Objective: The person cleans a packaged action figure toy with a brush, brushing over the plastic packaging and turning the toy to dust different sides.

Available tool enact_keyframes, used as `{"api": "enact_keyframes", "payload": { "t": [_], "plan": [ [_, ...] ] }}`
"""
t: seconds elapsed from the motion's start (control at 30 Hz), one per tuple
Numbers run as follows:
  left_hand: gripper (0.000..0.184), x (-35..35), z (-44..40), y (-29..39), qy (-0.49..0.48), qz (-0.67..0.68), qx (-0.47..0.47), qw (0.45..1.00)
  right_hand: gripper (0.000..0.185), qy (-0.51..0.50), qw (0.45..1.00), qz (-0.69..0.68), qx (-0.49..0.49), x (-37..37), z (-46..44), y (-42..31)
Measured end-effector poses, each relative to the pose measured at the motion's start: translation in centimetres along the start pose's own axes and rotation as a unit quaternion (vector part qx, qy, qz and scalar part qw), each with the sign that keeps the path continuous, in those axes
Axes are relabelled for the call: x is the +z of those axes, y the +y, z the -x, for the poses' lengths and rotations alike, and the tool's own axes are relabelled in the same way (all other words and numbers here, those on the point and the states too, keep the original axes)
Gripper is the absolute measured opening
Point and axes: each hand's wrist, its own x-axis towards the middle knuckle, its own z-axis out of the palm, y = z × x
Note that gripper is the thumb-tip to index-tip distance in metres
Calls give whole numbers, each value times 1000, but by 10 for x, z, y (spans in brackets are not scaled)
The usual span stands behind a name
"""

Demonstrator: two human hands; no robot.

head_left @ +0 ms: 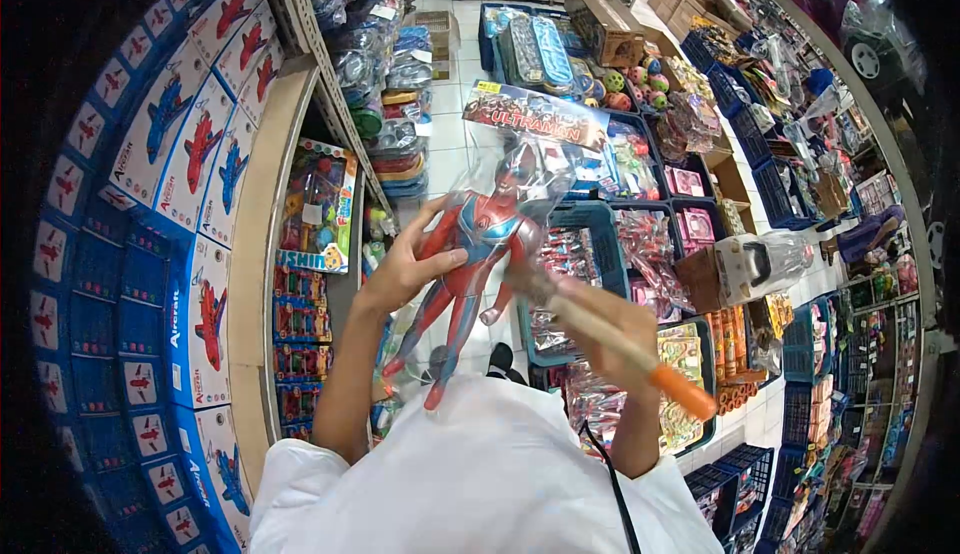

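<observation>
A white shirt point(480, 474) fills the near edge of the view, with a black cord point(608, 479) hanging down its right side. Just beyond it, the left hand point(422, 266) grasps a red, blue and silver figure point(485, 222) at the waist, the thumb across its front. The figure is held up off the floor inside a clear plastic bag, its feet toward the shirt and its head leaning away to the right. The right hand point(618, 329) is closed around a brush point(590, 322) whose orange handle end point(685, 392) points back toward the near right. The bristles are blurred; they seem to meet the bag beside the figure's arm, though contact is hard to confirm.

Under the right hand, bagged toys lie in a teal basket point(590, 211), whose near right corner the hand covers. To the left, aircraft boxes point(208, 319) stand along the outer edge of a cream board point(258, 179). Past the figure's head, the bag's header card point(535, 119) reads "ULTRAMAN". Farther off, colourful balls point(640, 76) sit near the close right corner of a cardboard box point(605, 22) over white floor tiles point(445, 114).
</observation>
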Motion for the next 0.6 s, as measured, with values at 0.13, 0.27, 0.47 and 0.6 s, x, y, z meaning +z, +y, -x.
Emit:
{"api": "enact_keyframes", "payload": {
  "t": [0.13,0.27,0.47,0.6],
  "plan": [
    [78,0,-5,-10,-27,68,-14,997,33,154,987,-31,39,-1,-9,-1],
    [79,2,-7,-9,-41,146,-37,988,30,-152,966,-201,-52,-9,8,13],
    [79,2,-9,-18,-25,160,-52,985,37,103,990,-92,10,1,2,13],
    [82,3,-15,-20,-62,178,-20,982,38,104,991,-81,22,-4,2,12]
  ]
}}
